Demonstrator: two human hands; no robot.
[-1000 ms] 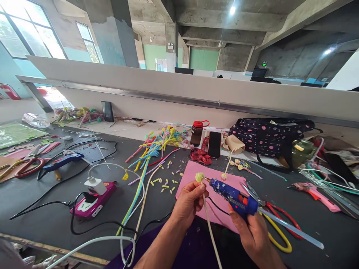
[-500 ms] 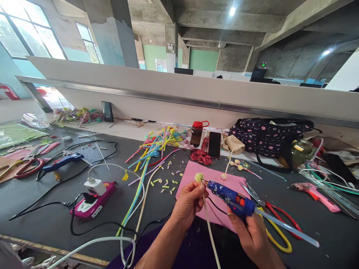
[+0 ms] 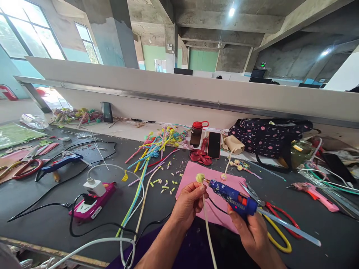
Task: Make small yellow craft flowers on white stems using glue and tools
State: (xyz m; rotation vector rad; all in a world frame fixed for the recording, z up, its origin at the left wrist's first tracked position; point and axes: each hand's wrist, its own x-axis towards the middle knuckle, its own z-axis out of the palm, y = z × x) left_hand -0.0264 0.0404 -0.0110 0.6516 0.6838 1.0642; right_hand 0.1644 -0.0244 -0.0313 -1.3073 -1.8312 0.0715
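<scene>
My left hand is closed around a cream stem topped with a small pale yellow fluffy flower head. My right hand grips a blue hot glue gun with a clear glue stick jutting out of its back. The gun's nozzle touches the stem just under the flower head. Both hands hover over a pink sheet on the dark table.
Scissors with red and yellow handles lie under my right hand. Coloured stems, cut scraps, a pink power strip, cables, another blue glue gun, a phone, a red-capped bottle, a dotted bag and a pink glue gun surround the sheet.
The glue gun dipped slightly and its nozzle stays at the flower head. My left hand holds the stem in nearly the same place.
</scene>
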